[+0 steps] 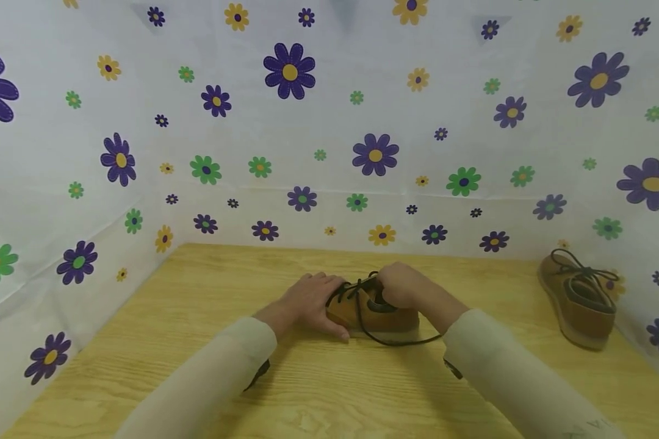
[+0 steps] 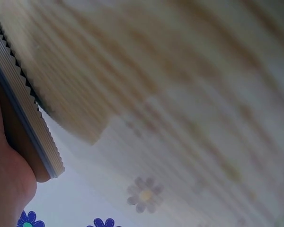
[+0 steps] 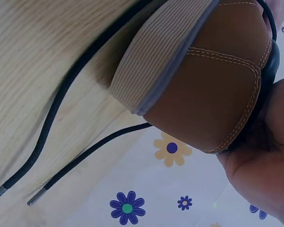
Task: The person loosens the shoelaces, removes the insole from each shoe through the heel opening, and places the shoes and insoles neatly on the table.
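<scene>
A brown shoe [image 1: 387,320] with dark laces and a pale ridged sole stands on the table, toe to the left. My left hand [image 1: 313,303] holds its toe end, thumb low on the near side. In the left wrist view, that hand [image 2: 12,175] lies against the shoe's side above the sole [image 2: 31,99]. My right hand [image 1: 406,286] grips at the shoe's opening, its fingers curled and partly hidden inside, beside the tongue. A loose lace [image 1: 398,343] trails along the near side; two metal-tipped lace ends [image 3: 38,196] show in the right wrist view.
A matching brown shoe [image 1: 587,317], its lace tied in a bow, stands at the right side of the wooden table [image 1: 329,390]. Flower-printed white cloth [image 1: 329,122] rises behind the table and along both sides.
</scene>
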{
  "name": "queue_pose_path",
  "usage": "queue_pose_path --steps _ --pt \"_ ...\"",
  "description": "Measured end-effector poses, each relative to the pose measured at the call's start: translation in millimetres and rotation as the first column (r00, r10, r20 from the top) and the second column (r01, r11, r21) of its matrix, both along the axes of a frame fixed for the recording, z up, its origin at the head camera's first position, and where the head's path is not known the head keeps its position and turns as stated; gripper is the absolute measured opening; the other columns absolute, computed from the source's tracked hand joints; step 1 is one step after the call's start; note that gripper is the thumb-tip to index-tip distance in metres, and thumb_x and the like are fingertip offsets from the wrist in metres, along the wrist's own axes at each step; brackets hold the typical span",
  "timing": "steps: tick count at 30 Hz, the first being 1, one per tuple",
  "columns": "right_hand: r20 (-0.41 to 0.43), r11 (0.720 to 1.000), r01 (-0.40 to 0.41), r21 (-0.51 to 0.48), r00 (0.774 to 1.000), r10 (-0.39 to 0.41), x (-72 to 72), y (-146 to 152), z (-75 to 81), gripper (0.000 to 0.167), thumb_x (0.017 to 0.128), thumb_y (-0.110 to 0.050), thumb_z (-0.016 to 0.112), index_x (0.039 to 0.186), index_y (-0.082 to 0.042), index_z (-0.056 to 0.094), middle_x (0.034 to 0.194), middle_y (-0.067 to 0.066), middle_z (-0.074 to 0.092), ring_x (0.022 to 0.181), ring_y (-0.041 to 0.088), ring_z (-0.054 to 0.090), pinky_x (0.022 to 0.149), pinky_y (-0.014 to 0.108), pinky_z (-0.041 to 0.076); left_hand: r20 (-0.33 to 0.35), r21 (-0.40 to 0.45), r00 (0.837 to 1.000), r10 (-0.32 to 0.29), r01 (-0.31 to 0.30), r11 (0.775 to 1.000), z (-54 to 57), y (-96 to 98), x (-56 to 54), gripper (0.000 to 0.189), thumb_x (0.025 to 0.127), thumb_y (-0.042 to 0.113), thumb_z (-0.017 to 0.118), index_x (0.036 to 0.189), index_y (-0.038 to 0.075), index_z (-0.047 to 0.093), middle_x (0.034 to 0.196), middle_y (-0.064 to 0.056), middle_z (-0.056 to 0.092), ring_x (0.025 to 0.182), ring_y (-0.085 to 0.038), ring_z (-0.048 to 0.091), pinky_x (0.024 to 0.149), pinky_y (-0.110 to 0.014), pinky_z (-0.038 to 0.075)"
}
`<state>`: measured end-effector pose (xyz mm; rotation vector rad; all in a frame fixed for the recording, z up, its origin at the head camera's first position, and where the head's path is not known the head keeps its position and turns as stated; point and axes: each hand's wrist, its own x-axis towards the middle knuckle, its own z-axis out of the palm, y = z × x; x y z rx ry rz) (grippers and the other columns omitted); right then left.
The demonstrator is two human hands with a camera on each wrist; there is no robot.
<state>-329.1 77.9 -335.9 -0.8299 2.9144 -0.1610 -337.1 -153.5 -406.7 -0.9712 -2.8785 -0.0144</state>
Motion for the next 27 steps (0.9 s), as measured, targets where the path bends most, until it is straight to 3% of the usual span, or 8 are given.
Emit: queue_pose_path --steps 7,13,22,27 --pt "0.099 0.997 0.013 0.076 0.995 -0.020 -2.1 -8 1.0 0.031 0.095 -0.001 0.057 0.067 -0.013 0.051 0.066 0.000 0.048 0.063 0.016 0.045 0.057 0.026 0.036 0.021 0.008 1.000 0.005 -0.005 1.000 -2.1 -2.2 0.2 0.116 0.065 0.086 0.066 0.152 0.015 0.039 0.149 -0.005 0.051 0.129 -0.025 0.051 0.104 -0.045 0.042" --pt "0.136 0.991 -0.020 0.130 0.991 0.002 -2.3 -13 3.9 0.028 0.096 -0.003 0.058 0.070 -0.011 0.053 0.071 0.002 0.051 0.068 0.018 0.048 0.062 0.029 0.039 0.019 0.037 1.000 0.003 -0.003 0.999 -4.4 -3.6 -1.7 0.112 0.064 0.084 0.068 0.149 0.016 0.042 0.146 -0.003 0.053 0.126 -0.023 0.053 0.103 -0.044 0.043" --pt "0.192 0.992 -0.036 0.125 0.981 0.011 -3.8 -11 2.1 0.024 0.094 -0.002 0.060 0.072 -0.010 0.053 0.068 0.001 0.049 0.064 0.016 0.047 0.059 0.028 0.039 0.055 0.049 0.998 0.022 -0.025 0.998 -4.0 -1.0 -1.9 0.114 0.064 0.084 0.067 0.150 0.015 0.040 0.146 -0.003 0.052 0.124 -0.025 0.053 0.103 -0.045 0.042" --pt "0.219 0.989 -0.049 0.138 0.976 0.018 -3.0 -13 0.9 0.018 0.093 -0.004 0.060 0.076 -0.009 0.058 0.072 0.002 0.053 0.068 0.018 0.050 0.065 0.031 0.043 0.066 0.040 0.998 0.024 -0.027 0.999 -2.2 0.2 -2.3 0.114 0.065 0.085 0.066 0.151 0.016 0.038 0.148 -0.004 0.051 0.127 -0.025 0.052 0.107 -0.046 0.040"
